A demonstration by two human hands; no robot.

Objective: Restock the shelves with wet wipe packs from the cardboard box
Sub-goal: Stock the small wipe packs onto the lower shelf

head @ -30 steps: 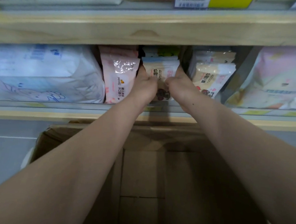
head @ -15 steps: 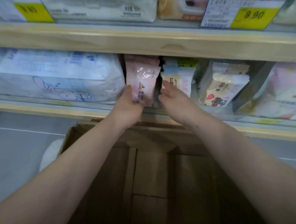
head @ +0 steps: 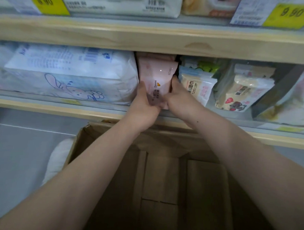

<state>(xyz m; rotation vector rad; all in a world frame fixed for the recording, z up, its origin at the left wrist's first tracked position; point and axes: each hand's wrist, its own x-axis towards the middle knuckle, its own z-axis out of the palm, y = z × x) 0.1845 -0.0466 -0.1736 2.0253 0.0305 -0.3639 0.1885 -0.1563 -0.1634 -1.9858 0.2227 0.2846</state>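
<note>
A wipe pack (head: 156, 76) is standing on the middle shelf (head: 41, 106), sitting between the large bunny-print pack (head: 70, 74) on its left and a smaller pack (head: 196, 86) on its right. The left hand (head: 144, 103) and right hand (head: 178, 97) are flanking it. The cardboard box (head: 161, 186) is sitting below the shelf, before it.

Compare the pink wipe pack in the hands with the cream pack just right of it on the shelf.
The pink wipe pack is plain pale pink with small print; the cream pack is cream and blue with large dark characters. The pink one is gripped by the left hand and right hand; the cream one stands untouched. Both stand upright on the same shelf.
</note>
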